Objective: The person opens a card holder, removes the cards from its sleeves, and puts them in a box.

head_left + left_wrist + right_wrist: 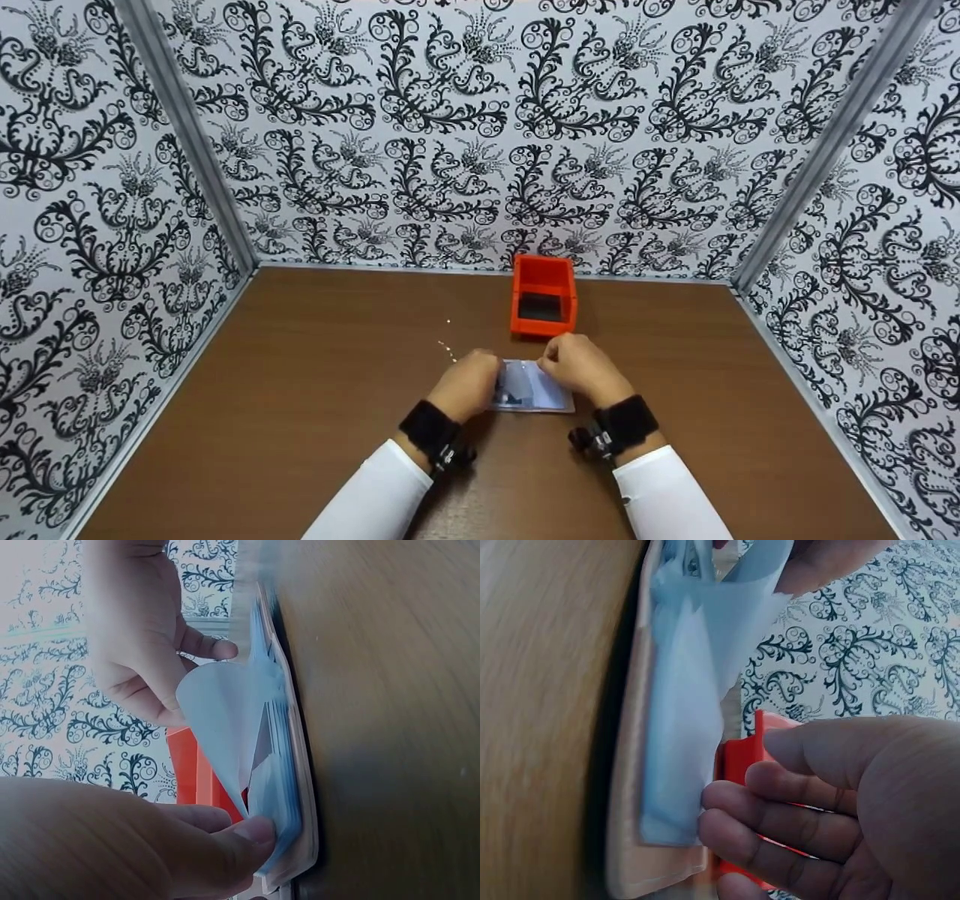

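A card holder [551, 394] with a tan cover and clear plastic sleeves lies spread on the table. My left hand [466, 384] is at its left side, thumb and fingers pinching the edge of a sleeve [217, 716]. That sleeve stands up and bends over in the left wrist view. My right hand [589, 369] is at the far right edge of the card holder. In the right wrist view its fingers [731, 829] are loosely bent, tips right at the sleeve stack [679, 765], the thumb apart from them. Part of the left side is hidden under my left hand.
Just beyond the card holder stands an orange bin [545, 328] with a dark patch inside. Small bright specks [448, 348] show on the brown table [315, 390] to the left. Patterned walls [465, 150] enclose the back and sides.
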Available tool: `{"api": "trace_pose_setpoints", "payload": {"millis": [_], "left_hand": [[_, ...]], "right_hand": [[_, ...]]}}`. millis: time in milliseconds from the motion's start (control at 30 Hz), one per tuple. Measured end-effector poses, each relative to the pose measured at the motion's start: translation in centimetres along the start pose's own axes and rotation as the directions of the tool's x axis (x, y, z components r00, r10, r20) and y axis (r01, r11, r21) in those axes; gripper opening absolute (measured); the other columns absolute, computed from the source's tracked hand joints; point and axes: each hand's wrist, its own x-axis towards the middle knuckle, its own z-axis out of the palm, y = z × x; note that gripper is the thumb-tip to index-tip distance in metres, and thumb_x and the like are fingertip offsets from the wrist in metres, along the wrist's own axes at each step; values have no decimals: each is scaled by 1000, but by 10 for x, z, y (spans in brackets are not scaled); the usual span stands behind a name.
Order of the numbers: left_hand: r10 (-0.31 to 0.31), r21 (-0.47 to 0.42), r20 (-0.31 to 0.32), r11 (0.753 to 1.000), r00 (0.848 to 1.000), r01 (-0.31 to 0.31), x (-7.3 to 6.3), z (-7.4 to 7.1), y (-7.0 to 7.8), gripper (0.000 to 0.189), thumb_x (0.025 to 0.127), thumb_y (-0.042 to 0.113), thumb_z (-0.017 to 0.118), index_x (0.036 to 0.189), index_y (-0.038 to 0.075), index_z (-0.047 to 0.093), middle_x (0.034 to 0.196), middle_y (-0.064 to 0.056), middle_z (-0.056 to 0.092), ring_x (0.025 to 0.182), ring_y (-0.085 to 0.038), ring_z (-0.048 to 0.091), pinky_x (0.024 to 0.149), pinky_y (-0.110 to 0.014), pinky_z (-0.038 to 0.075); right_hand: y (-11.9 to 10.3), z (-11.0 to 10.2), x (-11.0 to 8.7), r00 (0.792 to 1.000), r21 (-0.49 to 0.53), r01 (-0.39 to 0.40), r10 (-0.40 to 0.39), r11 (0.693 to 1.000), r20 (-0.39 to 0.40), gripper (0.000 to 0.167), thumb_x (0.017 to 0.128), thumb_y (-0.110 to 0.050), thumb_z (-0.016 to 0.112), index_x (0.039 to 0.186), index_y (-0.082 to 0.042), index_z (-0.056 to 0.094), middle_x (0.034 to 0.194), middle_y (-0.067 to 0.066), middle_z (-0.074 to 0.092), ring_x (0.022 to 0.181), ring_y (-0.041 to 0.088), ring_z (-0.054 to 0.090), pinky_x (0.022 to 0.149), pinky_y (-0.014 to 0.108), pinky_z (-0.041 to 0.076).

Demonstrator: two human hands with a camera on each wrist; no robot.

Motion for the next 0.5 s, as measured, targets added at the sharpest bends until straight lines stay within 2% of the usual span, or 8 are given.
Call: {"api": "trace_pose_setpoints", "payload": {"millis": [167,333,400,500], "left_hand": [[7,-31,-7,1000,1000,-7,1,-1,-1,17,84,-6,79,84,10,73,93,-8,77,80,-23,70,77,-45,64],[4,-45,-18,999,1000,-5,0,-1,0,14,88,-4,78,84,10,76,88,-6,75,73,-17,61,70,-44,61],[-1,-44,-20,999,1000,0,0,-1,0,13,89,-1,79,84,10,77,88,-5,75,72,-17,60,70,-43,61],[-3,-42,-24,999,1000,2,-1,-1,1,11,88,0,81,85,10,76,89,-6,77,74,-18,64,71,-44,62]], "right_hand": [[-16,-4,-8,990,54,108,-113,993,84,13,95,-25,88,87,-16,82,78,-5,74,68,10,62,66,32,55],[-31,-3,-14,953,46,259,-263,965,153,27,84,-31,97,92,-11,80,83,-1,74,71,9,59,67,32,53],[-36,-2,-15,941,34,296,-297,955,163,32,80,-32,100,93,-11,80,86,-1,74,74,10,58,70,32,53],[-39,1,-15,935,31,309,-310,950,171,33,77,-31,102,91,-13,79,85,-3,72,76,10,58,71,32,53]]}}
